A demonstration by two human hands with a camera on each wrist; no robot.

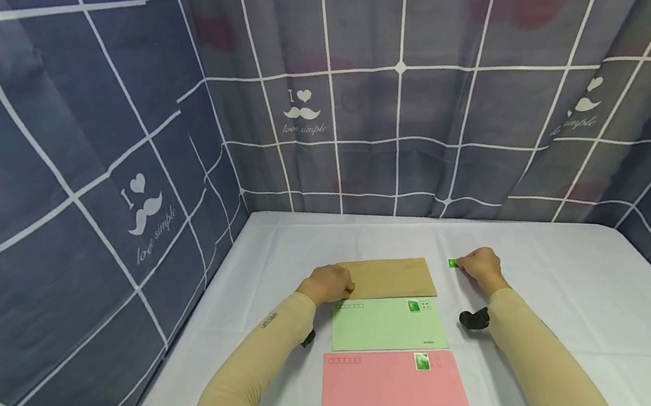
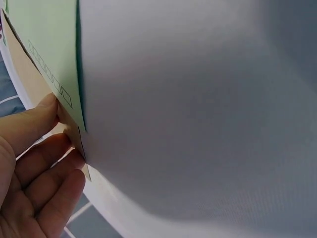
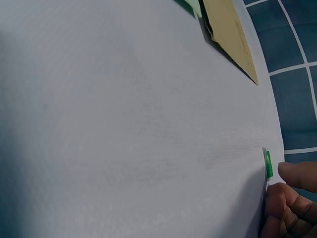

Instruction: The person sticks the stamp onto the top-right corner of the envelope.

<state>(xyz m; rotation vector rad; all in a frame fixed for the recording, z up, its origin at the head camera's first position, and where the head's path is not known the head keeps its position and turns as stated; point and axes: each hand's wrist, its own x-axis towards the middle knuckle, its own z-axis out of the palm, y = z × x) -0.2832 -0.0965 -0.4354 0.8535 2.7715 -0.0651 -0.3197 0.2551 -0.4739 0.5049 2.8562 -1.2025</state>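
A brown envelope [image 1: 389, 279] lies at the back of a column of three envelopes on the white cloth. At its left end my left hand [image 1: 332, 283] grips the edge, thumb on top and fingers curled by the side in the left wrist view. To the right of that envelope, my right hand [image 1: 481, 266] holds a small green stamp [image 1: 453, 263] at its fingertips. In the right wrist view the stamp [image 3: 269, 164] appears nearly edge-on beside the thumb and index finger. The brown envelope's visible face shows no stamp.
A light green envelope [image 1: 374, 328] with a green stamp [image 1: 413, 306] lies just in front of the brown one. Nearest me is a pink envelope [image 1: 383, 392], also bearing a green stamp [image 1: 422, 361]. Dark gridded curtains [image 1: 368, 107] surround the white-covered table [image 1: 527, 258].
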